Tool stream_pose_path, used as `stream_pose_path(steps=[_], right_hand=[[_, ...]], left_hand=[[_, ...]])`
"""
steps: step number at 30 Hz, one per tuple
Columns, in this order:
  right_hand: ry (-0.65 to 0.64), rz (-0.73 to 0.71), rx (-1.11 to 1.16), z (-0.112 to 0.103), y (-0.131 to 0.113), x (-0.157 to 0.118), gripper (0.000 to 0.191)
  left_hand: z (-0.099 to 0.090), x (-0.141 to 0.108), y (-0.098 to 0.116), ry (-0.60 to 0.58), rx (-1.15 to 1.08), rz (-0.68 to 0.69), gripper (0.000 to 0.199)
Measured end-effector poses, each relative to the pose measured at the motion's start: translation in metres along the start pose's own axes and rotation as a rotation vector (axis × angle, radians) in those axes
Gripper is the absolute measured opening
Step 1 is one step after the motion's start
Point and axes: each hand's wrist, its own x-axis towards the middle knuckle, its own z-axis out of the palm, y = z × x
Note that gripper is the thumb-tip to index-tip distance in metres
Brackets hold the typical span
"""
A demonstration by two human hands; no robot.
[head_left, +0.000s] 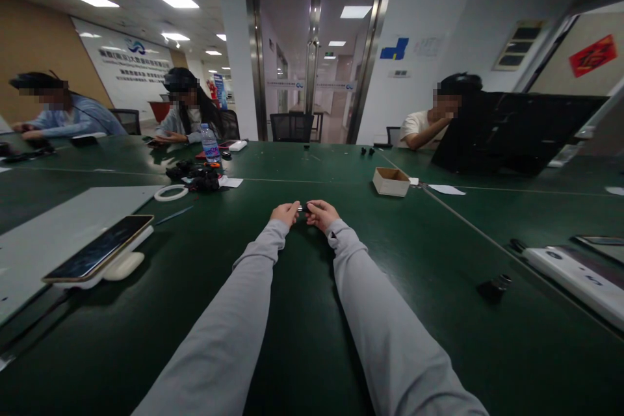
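Note:
Above the green table, my two hands meet at the fingertips around a small black and silver piece point(303, 208); its exact kind is too small to make out. Its silver end lies at the pinched thumb and fingers of my left hand point(285, 214). The black end sits in the pinch of my right hand point(322, 214). Fingers cover part of the piece, so I cannot tell whether it is one part or two. Both forearms reach straight forward in grey sleeves.
A small open box point(391, 183) stands beyond my right hand. To the left are a roll of white tape point(171, 193), a phone on a stand point(102, 250), tangled black gear point(194, 175) and a water bottle point(210, 145). A monitor point(511, 133) stands right. Several people sit across the table.

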Motion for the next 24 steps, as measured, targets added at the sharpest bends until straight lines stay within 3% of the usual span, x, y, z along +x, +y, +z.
stream_pose_path(steps=[3, 9, 13, 19, 21, 24], right_hand=[[0.017, 0.013, 0.009, -0.0004, -0.0003, 0.0006, 0.015], [-0.004, 0.002, 0.006, -0.0004, 0.0004, 0.0015, 0.013], [-0.001, 0.010, -0.008, -0.0004, 0.0004, 0.0016, 0.012], [-0.003, 0.015, -0.009, 0.0001, -0.0008, 0.0005, 0.013], [-0.002, 0.016, -0.011, -0.0001, -0.0006, 0.0005, 0.012], [-0.001, 0.011, -0.008, -0.0008, 0.0003, 0.0012, 0.012]], left_hand=[[0.0000, -0.0002, -0.0022, 0.019, -0.008, 0.075, 0.030], [-0.0003, 0.0041, -0.0053, -0.022, 0.072, -0.041, 0.046], [0.0002, 0.0026, -0.0043, 0.005, -0.001, 0.034, 0.025], [0.0020, -0.0016, 0.0024, 0.024, -0.150, 0.009, 0.028], [0.0015, -0.0019, 0.0036, 0.029, -0.212, 0.047, 0.041], [0.0006, -0.0023, 0.0034, -0.032, -0.243, 0.017, 0.040]])
